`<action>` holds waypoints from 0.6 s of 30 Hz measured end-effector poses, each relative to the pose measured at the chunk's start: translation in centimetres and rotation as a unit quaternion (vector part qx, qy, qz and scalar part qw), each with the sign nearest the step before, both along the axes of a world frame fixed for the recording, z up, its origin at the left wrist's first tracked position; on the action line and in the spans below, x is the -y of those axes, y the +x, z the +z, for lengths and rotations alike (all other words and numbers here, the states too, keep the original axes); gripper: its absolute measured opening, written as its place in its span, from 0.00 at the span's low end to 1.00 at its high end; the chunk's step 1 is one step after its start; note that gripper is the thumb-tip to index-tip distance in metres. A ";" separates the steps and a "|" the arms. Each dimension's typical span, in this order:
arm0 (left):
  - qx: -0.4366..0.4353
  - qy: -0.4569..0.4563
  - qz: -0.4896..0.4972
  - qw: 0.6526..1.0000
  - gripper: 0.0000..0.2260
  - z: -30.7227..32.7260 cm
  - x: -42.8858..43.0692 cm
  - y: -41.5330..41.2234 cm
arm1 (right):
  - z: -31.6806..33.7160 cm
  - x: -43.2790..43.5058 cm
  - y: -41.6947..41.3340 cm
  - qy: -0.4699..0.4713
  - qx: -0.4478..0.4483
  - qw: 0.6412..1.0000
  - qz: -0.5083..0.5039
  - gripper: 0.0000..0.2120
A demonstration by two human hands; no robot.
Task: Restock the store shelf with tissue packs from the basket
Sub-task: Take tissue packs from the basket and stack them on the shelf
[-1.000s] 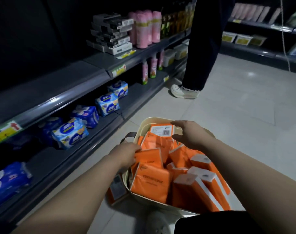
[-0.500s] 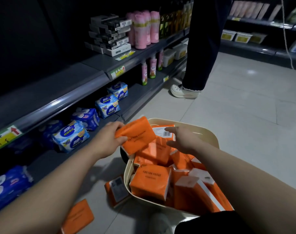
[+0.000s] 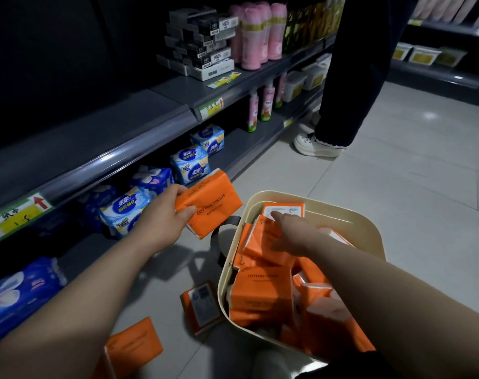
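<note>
The dark store shelf [image 3: 129, 160] on the left carries five blue packs [image 3: 190, 166] on its low level. One cream basket [image 3: 369, 228] on the floor holds many orange packs. Two orange packs [image 3: 202, 306] lie on the floor near it. The left hand [image 3: 161, 214] grasps one tissue pack [image 3: 209, 203], left of the basket. The right hand [image 3: 293, 233] rests with loose fingers on a pack in the basket.

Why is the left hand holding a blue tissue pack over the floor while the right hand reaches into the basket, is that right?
Not quite: the tissue pack in the left hand is orange, not blue, as the head view shows. The right hand does reach into the basket.
</note>
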State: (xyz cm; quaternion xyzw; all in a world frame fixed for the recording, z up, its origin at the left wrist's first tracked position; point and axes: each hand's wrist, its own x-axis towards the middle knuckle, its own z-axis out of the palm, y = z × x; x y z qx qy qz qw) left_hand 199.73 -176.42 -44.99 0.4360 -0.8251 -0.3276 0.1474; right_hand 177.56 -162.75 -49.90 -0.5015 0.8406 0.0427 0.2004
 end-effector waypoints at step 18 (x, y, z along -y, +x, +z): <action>-0.052 -0.037 0.059 0.996 0.11 3.7 2.3 6.8 | 6.1 2.7 4.6 -0.128 0.027 0.991 0.027 0.18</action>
